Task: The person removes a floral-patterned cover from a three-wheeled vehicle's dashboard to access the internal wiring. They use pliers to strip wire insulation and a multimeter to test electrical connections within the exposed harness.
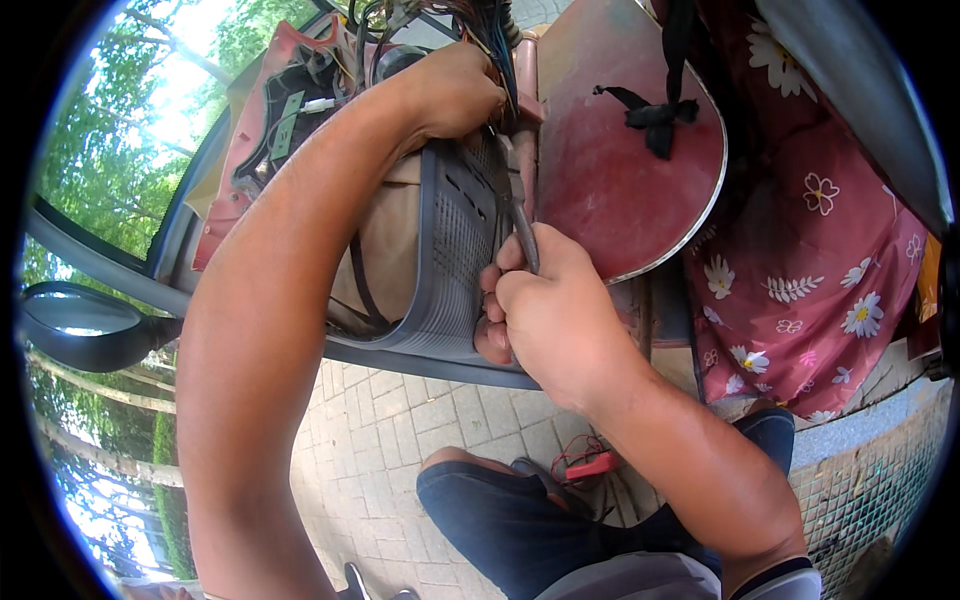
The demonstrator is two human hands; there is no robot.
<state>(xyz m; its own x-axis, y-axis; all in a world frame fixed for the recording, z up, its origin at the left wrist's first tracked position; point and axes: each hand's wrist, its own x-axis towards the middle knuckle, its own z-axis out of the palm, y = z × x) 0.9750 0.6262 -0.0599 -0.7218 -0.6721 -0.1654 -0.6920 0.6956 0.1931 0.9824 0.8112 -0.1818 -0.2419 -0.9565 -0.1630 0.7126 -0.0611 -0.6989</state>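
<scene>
My left hand (462,92) is closed beside a bundle of coloured wires (507,50) at the top; its fingertips are turned away, so what they grip is hidden. Below it, my right hand (552,312) wraps round the handle of dark metal pliers (523,232). The pliers point up toward my left hand, and their jaws are partly hidden there. Both hands work along the right edge of a grey perforated plastic panel (455,235), part of a small vehicle's opened front.
A red rounded panel (625,190) with a knotted black strap (655,125) stands to the right. Farther right hangs a red floral cloth (800,270). A side mirror (85,325) is at left. A red device with leads (590,465) lies low near my leg, above paving (370,440).
</scene>
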